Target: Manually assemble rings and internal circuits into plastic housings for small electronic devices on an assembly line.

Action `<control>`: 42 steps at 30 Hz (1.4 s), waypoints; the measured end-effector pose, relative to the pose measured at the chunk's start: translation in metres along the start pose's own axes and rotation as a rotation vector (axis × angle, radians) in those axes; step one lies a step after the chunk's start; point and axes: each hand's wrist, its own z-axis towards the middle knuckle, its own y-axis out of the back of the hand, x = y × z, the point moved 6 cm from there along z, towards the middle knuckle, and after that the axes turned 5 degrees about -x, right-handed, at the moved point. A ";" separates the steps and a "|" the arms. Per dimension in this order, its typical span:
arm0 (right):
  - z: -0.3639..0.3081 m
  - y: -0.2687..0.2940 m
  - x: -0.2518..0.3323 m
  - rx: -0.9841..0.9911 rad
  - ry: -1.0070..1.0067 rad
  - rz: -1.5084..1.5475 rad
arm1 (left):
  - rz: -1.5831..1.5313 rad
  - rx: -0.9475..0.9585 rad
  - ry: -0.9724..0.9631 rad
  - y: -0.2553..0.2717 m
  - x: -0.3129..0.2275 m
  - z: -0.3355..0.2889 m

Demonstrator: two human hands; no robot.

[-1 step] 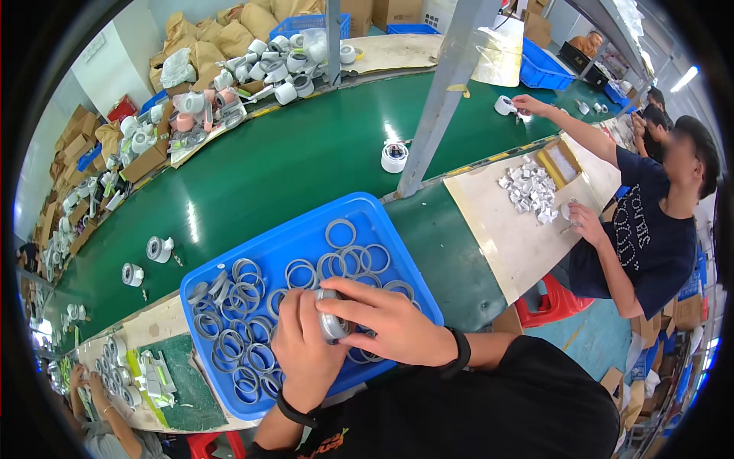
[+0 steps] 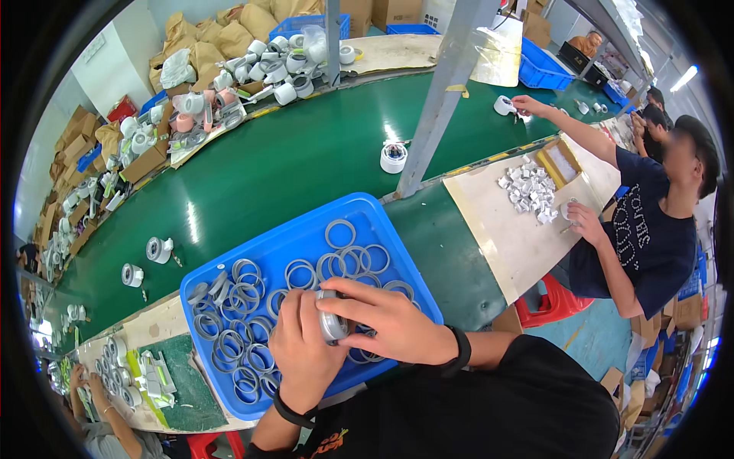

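Both my hands are closed around a round grey-and-white part [image 2: 332,321], held over the front half of a blue tray [image 2: 306,239]. My left hand [image 2: 307,348] grips its left side. From the right, my right hand [image 2: 397,327] holds it, with fingers across the top and far side. The part's underside is hidden by my fingers. Below and around my hands, many loose grey rings [image 2: 341,221] lie in the tray, heaped more thickly on the left side.
Beyond the tray runs a green conveyor belt [image 2: 306,168] carrying white round housings [image 2: 394,158]. A grey metal post [image 2: 440,99] rises at the belt's near edge. On the right, a co-worker [image 2: 650,222] sits by a pile of small white pieces [image 2: 529,190]. Another person's hands work at lower left.
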 end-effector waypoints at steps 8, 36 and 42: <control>0.008 0.008 -0.023 -0.081 -0.061 0.458 | 0.007 0.153 -0.361 0.014 -0.033 0.019; 0.023 0.013 0.011 -0.474 0.244 0.326 | -1.055 -0.061 0.308 -0.013 -0.005 0.054; 0.039 0.023 0.016 -0.486 0.296 0.140 | -0.848 0.000 0.324 -0.014 0.021 0.065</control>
